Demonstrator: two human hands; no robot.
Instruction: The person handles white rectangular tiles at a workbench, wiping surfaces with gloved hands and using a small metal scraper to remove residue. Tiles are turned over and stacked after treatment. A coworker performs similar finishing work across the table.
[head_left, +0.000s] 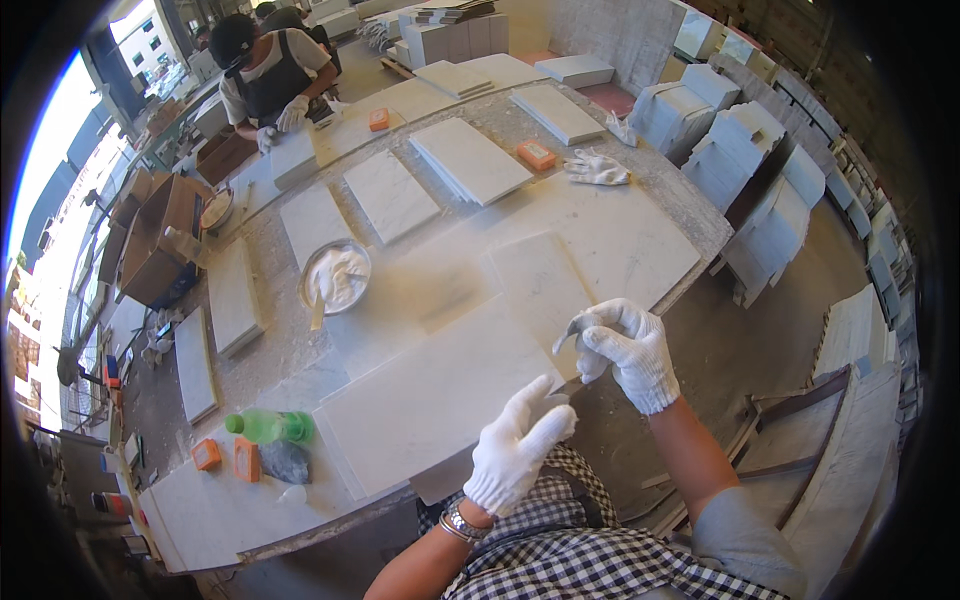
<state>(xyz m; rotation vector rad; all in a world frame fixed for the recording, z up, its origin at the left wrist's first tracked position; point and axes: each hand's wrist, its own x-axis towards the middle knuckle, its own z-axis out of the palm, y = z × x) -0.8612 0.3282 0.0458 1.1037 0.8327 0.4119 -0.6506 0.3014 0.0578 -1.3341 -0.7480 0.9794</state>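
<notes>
Both my hands wear white knitted gloves. My right hand (632,355) is raised over the near right edge of the slab and pinches a small grey curved piece (569,336), thin like a bent blade or a folded scrap; its exact kind is unclear. My left hand (515,445) hovers lower and to the left, its thumb and fingers apart, near the slab's front edge. A large pale stone slab (430,385) lies below and beyond my hands. Another pale slab (540,280) lies farther off, beside a dusty brownish patch.
A bowl of white paste (338,280) with a spatula stands at mid-left. A green bottle (268,426) and orange blocks (246,460) sit near left. Loose gloves (598,168) lie at the far right. A co-worker (275,80) works far left. Stacked slabs (735,150) stand at right.
</notes>
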